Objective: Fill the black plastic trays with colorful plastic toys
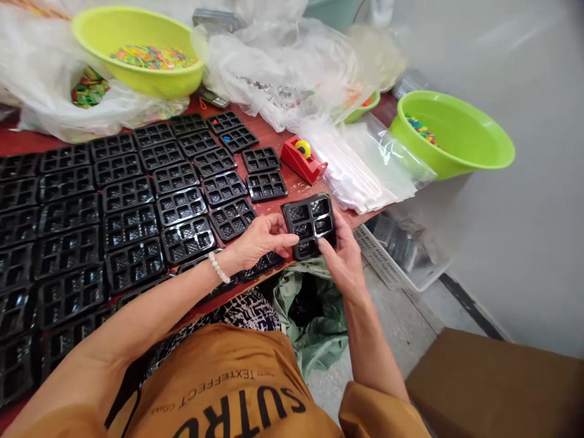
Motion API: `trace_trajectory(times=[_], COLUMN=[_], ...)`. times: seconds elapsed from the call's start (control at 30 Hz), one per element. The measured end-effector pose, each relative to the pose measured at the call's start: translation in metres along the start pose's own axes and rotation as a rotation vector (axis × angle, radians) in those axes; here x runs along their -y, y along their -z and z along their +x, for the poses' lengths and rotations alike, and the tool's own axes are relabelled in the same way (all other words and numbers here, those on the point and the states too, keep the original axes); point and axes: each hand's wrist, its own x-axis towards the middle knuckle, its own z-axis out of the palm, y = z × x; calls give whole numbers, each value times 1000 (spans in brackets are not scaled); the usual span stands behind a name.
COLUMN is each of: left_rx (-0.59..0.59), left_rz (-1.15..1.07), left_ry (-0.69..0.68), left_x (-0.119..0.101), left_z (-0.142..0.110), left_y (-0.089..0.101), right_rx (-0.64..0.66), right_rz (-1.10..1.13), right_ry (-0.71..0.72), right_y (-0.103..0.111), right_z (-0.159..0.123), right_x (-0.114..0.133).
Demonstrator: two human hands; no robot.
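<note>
Between my two hands, over the table's right front edge, is a black plastic tray [305, 230] with six square compartments. My left hand [269, 238] pinches its left side, thumb against the rim. Fingers of my right hand [343, 255] wrap its right side, the thumb resting on the front corner. More of these black trays [181, 205] lie in rows across the red table, to the left. Two trays near the back hold a small piece each, a red one [215, 121] and a blue one [226, 139].
Beyond the trays stand a red tape dispenser [302, 159], clear plastic bags [365, 164], a yellow-green basin [137, 76] of colourful pieces and a green basin [456, 137]. Below are a green sack [322, 340], a white crate [383, 261] and a cardboard box [493, 383].
</note>
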Motion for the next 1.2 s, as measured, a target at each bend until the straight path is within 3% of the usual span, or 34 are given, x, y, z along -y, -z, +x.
trace_trajectory(times=[0.13,0.27,0.37,0.47,0.67,1.07,1.2], left_rx=[-77,-45,-72,-95,-129,-200,-232], left_rz=[13,218,431,465,100,-12,32], left_ry=[-42,-118,-187,-154,-77,-74,-142], left_x=[11,24,31,35,27,24,19], left_z=[-20,-35,-40,-38,-40,-47,-51], left_y=[0,-11,-14,-13,-18,-25,-13], right_rx=[144,142,114,131,228,266,167], right_rz=[-284,-458,-633,-708,-350,510,506], right_ry=[163,291,306,280,174,-203,-221], right_y=[-21,-38,-42,-41,-39,-40,-31], right_z=[-18,-26,-26,-25,-18,-29,-29], right_x=[-6,-11,-8,-2,6,11,6])
